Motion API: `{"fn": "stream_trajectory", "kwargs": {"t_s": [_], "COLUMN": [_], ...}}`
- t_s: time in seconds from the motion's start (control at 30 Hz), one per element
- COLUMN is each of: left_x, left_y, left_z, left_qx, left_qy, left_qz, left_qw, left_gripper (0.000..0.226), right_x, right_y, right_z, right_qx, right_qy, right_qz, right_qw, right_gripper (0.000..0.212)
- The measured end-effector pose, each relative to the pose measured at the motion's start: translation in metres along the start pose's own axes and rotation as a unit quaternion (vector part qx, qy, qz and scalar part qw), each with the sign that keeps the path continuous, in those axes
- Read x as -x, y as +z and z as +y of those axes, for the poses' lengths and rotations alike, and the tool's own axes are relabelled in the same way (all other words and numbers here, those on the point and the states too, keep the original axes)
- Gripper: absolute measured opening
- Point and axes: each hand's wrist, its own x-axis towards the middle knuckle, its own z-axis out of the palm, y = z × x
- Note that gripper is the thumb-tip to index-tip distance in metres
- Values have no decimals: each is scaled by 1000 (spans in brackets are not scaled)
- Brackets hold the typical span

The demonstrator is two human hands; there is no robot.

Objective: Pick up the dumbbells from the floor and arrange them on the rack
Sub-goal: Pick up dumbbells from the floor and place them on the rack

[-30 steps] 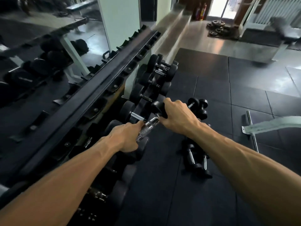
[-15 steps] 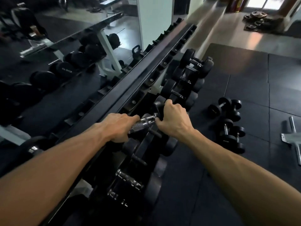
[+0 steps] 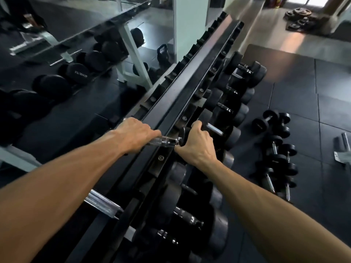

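Note:
I hold one black dumbbell with a chrome knurled handle across the top rail of the long black rack. My left hand grips the left part of the handle; its left head is hidden. My right hand curls round the right head. The lower tier carries several black dumbbells. Several small black dumbbells lie on the floor mats to the right.
A wall mirror behind the rack reflects more dumbbells and a white frame. A big chrome-handled dumbbell sits on the top tier under my left forearm. Weight plates lie at the back right. A grey bench foot is at the right edge.
Both hands have lifted the dumbbell from in front of the lower tier up and left onto the top rail. My view has swung left toward the mirror.

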Motion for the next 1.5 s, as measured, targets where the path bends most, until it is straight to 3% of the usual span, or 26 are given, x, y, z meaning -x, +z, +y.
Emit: {"fn": "stream_trajectory", "kwargs": {"t_s": [0.2, 0.3, 0.77, 1.07, 1.33, 1.5], "left_x": [-9, -14, -32, -32, -28, -25], "left_y": [35, 53, 91, 87, 84, 81], "left_z": [-40, -52, -53, -71, -69, -66], "left_qx": [-73, -99, -83, -13, -21, -8], "left_qy": [34, 56, 82, 67, 69, 70], "left_qz": [0, 2, 2, 10, 24, 16], "left_qw": [997, 994, 993, 998, 997, 997], "left_gripper": [46, 34, 27, 25, 21, 32], "right_x": [-11, -13, -24, -31, -30, -27], "right_y": [47, 72, 95, 93, 87, 77], "right_z": [-27, -32, -21, -12, -13, -10], "right_qx": [4, -20, -26, -30, -8, 38], "right_qy": [32, 69, 110, 94, 80, 50], "right_qz": [-30, -64, -91, -106, -137, -157], "right_qw": [999, 995, 989, 989, 987, 986], "right_gripper": [57, 51, 63, 72, 79, 87]}}
